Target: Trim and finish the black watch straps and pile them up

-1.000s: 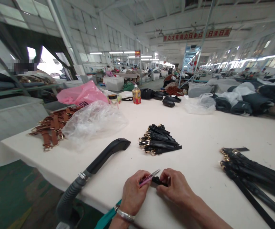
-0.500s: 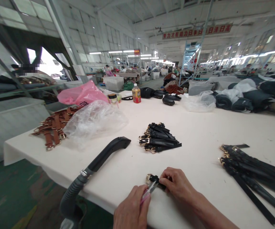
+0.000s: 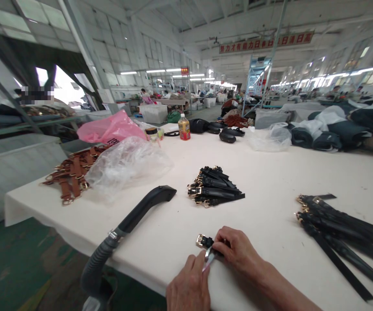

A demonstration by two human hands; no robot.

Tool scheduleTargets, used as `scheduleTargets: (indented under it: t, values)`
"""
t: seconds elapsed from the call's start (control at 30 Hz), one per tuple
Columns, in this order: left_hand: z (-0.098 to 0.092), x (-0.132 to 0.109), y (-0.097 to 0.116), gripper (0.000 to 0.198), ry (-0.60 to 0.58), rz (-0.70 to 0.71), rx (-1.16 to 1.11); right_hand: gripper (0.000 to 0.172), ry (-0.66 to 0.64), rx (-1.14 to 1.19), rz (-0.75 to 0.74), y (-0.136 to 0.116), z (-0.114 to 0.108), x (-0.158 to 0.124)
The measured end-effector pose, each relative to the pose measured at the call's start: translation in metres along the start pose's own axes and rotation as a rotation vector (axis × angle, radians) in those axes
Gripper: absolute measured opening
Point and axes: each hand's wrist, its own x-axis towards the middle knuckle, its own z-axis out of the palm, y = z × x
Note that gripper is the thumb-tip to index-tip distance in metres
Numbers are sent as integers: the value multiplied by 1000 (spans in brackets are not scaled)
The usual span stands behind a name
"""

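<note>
A short black strap with a gold buckle (image 3: 201, 240) lies near the table's front edge. My right hand (image 3: 235, 247) is closed on the strap just behind the buckle and covers much of it. My left hand (image 3: 188, 283) is closed around small scissors (image 3: 210, 260), with the pink handle mostly hidden in the fingers. Their silver blades point up at the strap, right beside my right fingertips; whether they touch it I cannot tell. Beyond my hands sits a pile of black buckled straps (image 3: 217, 188). Longer black straps (image 3: 345, 233) lie to the right.
A black suction hose (image 3: 141, 211) reaches over the front left edge of the white table (image 3: 270, 172). Brown buckled straps (image 3: 73, 172), a clear plastic bag (image 3: 124, 166) and a pink bag (image 3: 112, 126) occupy the left. A drink bottle (image 3: 184, 128) and dark rolls (image 3: 329, 138) stand farther back.
My left hand and the scissors have shifted a little right, the blades now steeper against the strap. The buckle has turned and shows more plainly; my right hand keeps its grip.
</note>
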Motion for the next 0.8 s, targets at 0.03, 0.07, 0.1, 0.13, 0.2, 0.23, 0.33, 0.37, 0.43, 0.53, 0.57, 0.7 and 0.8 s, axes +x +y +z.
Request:
scheduleTargets:
  t: [0.03, 0.07, 0.1, 0.13, 0.2, 0.23, 0.33, 0.37, 0.43, 0.53, 0.57, 0.7, 0.8]
  values:
    - [1, 0, 0, 32, 7, 3, 6, 17, -3, -9, 1, 0, 1, 0]
    - [2, 0, 1, 32, 14, 10, 8, 17, -4, -19, 5, 0, 1, -1]
    - [2, 1, 1, 32, 21, 20, 5, 17, -5, -29, 9, 0, 2, -1]
    - [3, 1, 0, 32, 27, 30, -3, 17, -6, -36, 13, 0, 2, -1]
    - [2, 1, 0, 32, 34, 41, -28, 17, -11, -47, 18, -2, 2, -2]
    - [2, 1, 0, 31, 33, 43, -47, 17, -16, -50, 20, -3, 2, -3]
    - [-4, 2, 0, 30, 16, 40, -121, 17, -31, -54, 30, -4, 2, -3]
    - [-7, 2, 1, 30, 4, 34, -147, 16, -34, -55, 36, -5, 1, -3]
    - [-15, 3, 4, 29, -32, 7, -184, 17, -38, -58, 46, -5, 1, -2]
    - [-25, 4, 7, 29, -99, -28, -198, 18, -33, -63, 51, -5, 1, -2]
    - [-27, 4, 8, 29, -116, -32, -196, 18, -30, -63, 49, -6, 1, -2]
    - [-30, 4, 10, 30, -144, -41, -171, 18, -23, -55, 45, -5, 2, -2]
    - [-29, 4, 10, 30, -139, -30, -139, 19, -25, -62, 53, -6, 2, -3]
